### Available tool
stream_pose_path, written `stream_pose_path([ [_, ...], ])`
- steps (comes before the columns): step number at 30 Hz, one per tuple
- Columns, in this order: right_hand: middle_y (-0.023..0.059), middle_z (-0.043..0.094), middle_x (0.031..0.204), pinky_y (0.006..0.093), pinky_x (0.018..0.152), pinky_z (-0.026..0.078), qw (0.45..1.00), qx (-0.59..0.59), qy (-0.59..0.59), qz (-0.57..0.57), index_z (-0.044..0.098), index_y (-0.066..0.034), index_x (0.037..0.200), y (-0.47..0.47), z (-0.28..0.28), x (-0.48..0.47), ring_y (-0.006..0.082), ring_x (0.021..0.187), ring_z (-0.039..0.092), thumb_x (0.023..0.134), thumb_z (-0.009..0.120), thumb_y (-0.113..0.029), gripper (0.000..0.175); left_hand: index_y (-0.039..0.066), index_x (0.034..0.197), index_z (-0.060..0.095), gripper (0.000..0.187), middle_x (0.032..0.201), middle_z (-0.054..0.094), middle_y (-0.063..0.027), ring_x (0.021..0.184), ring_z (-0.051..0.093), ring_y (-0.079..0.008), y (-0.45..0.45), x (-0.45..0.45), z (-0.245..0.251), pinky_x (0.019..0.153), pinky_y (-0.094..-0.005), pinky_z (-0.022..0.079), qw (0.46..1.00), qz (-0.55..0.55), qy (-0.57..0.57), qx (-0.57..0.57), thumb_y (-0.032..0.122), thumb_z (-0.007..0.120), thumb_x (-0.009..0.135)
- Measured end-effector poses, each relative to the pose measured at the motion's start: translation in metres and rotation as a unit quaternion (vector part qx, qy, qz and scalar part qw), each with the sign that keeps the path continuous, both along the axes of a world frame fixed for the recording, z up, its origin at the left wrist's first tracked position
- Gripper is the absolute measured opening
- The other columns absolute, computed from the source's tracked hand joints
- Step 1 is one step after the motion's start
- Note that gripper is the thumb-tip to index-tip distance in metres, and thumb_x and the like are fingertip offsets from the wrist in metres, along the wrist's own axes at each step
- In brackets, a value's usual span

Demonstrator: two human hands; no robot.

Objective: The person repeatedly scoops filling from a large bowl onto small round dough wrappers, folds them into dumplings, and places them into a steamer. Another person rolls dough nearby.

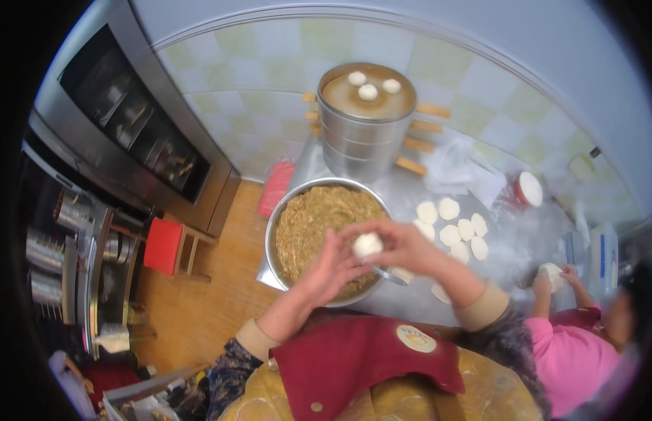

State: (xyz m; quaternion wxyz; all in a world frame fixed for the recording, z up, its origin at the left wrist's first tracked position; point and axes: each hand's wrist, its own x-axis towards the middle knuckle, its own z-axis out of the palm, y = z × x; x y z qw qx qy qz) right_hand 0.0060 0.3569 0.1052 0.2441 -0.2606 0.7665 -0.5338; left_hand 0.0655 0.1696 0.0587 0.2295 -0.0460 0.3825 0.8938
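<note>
A round white dough bun (368, 245) is held above a large metal bowl (270, 247) of brown minced filling (326, 216). My right hand (397, 243) curls its fingers around the bun. My left hand (333, 268) is at the bun's lower left, fingers spread; whether it touches the bun is unclear. A metal utensil handle (391, 276) rests across the bowl's right rim below my right hand. Flat dough rounds (450, 235) lie on the floured metal table to the right. Beyond the bowl, three buns (368, 92) sit on top of a stack of round metal steamers (362, 142) with wooden handles.
A co-worker in pink (573, 358) handles white dough (552, 277) at the right. White sheets (465, 173) and a red-and-white bowl (530, 189) lie near the tiled wall. A red-seated stool (163, 247) and a steel cabinet (215, 194) stand left. Another person (73, 384) is at the lower left.
</note>
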Motion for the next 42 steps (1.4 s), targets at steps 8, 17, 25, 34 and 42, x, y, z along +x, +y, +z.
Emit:
stream_pose_path([
  [8,0.0076,0.063,0.110,0.0316,0.088,0.048,0.962,0.088,0.217,-0.142,0.059,-0.0074,0.120,-0.022,0.076,-0.183,0.0181,0.100,0.060,0.077,0.072,-0.015,0.046,0.002,0.124,0.048,0.046,0.106,0.059,-0.0112,0.099,0.057,-0.0207,-0.118,0.007,-0.039,0.090,-0.0346,0.045,0.983,0.170,-0.061,-0.015,0.041,0.037,0.100],
  [17,0.0176,0.062,0.113,0.0408,0.090,0.047,0.846,0.411,0.303,-0.152,0.064,-0.0090,0.112,-0.119,0.030,-0.291,0.0336,0.106,0.058,0.072,0.074,-0.029,0.045,0.003,0.119,0.051,0.035,0.099,0.059,-0.0076,0.093,0.058,-0.0182,-0.188,0.004,-0.056,0.085,-0.0304,0.047,0.969,0.225,-0.097,-0.029,0.031,0.044,0.100],
  [25,0.0067,0.062,0.109,0.0274,0.085,0.046,0.910,-0.095,0.276,-0.295,0.058,0.0018,0.117,0.015,0.098,-0.179,0.0121,0.097,0.057,0.089,0.062,-0.019,0.035,0.003,0.118,0.054,0.030,0.105,0.060,-0.0074,0.095,0.057,-0.0173,-0.196,-0.003,-0.042,0.085,-0.0293,0.047,0.962,0.262,-0.077,-0.019,0.024,0.050,0.097],
  [34,0.0068,0.065,0.102,0.0303,0.075,0.048,0.891,0.149,0.073,-0.422,0.065,-0.0075,0.101,0.093,-0.144,0.085,0.0200,0.090,0.059,0.084,0.062,-0.009,0.018,-0.001,0.126,0.050,0.036,0.109,0.059,-0.0088,0.097,0.056,-0.0171,-0.141,0.010,-0.018,0.086,-0.0291,0.047,0.972,0.208,-0.041,-0.100,0.018,0.051,0.095],
  [42,0.0098,0.054,0.121,0.0393,0.093,0.041,0.920,0.222,0.203,-0.252,0.059,-0.0052,0.110,0.066,-0.194,0.142,0.0287,0.114,0.048,0.075,0.066,-0.010,0.037,-0.001,0.116,0.052,0.028,0.101,0.057,-0.0104,0.095,0.056,-0.0183,-0.028,0.022,0.015,0.086,-0.0297,0.047,0.990,0.057,0.040,-0.125,0.015,0.054,0.093],
])
